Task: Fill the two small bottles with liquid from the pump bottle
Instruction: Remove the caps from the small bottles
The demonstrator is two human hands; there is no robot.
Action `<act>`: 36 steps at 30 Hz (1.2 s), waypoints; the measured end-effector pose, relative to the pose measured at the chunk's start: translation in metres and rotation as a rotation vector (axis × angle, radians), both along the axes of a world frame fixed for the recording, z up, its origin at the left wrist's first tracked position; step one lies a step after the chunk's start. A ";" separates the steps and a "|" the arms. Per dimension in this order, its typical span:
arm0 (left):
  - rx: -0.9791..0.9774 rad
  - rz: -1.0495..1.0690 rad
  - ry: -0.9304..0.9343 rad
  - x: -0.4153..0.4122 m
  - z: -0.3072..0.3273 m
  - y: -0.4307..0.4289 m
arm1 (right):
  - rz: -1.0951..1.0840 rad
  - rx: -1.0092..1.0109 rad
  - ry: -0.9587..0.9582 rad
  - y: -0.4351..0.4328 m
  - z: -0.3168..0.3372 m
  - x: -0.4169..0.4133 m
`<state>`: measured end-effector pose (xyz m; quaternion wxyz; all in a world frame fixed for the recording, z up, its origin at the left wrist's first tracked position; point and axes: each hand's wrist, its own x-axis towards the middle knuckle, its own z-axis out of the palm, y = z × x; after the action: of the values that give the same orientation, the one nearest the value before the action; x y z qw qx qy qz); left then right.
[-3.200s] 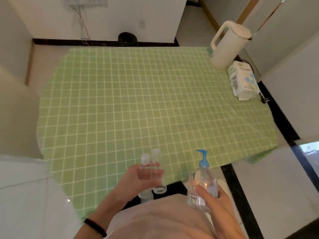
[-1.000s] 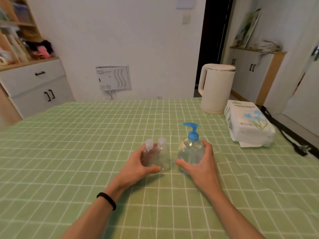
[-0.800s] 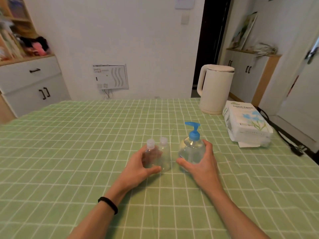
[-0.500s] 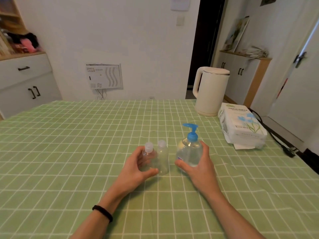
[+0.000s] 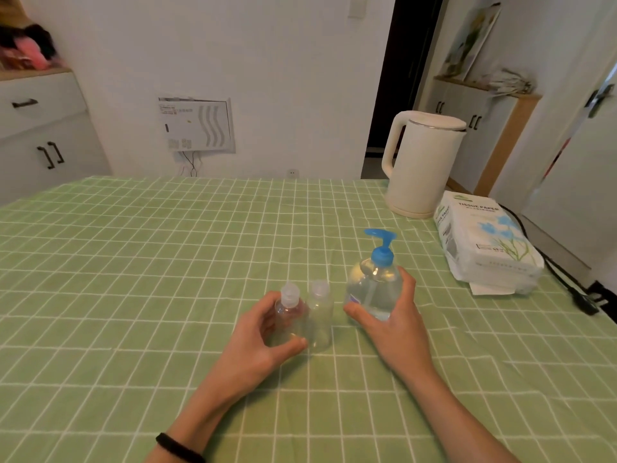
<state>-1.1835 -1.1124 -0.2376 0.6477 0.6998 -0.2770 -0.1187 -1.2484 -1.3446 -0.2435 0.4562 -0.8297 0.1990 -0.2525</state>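
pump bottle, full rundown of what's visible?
The pump bottle is a squat, rounded, clear plastic bottle with a blue pump head whose spout points left. Clear liquid fills most of it, and a dip tube shows inside. A small label is partly visible low on its left side. It stands upright on the green checked tablecloth, right of the two small bottles, wrapped by the right hand.

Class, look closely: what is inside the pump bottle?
Clear liquid and the pump's dip tube show through the pump bottle. The right hand covers its lower right side, hiding the base there.
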 end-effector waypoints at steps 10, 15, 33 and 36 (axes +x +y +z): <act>-0.048 -0.015 0.043 0.007 -0.006 -0.002 | 0.050 0.049 0.033 -0.012 0.006 0.015; -0.063 0.012 0.045 0.006 -0.007 -0.003 | 0.059 0.070 0.041 -0.011 0.006 0.012; -0.099 0.191 -0.336 -0.016 -0.002 0.009 | 0.436 0.027 -0.371 0.044 0.040 -0.037; -0.069 0.189 -0.412 -0.019 0.002 0.010 | 0.466 0.010 -0.357 0.047 0.038 -0.037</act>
<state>-1.2029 -1.1026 -0.2353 0.6091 0.7097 -0.3405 0.0972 -1.2856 -1.2979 -0.2052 0.5337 -0.7933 -0.0793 -0.2821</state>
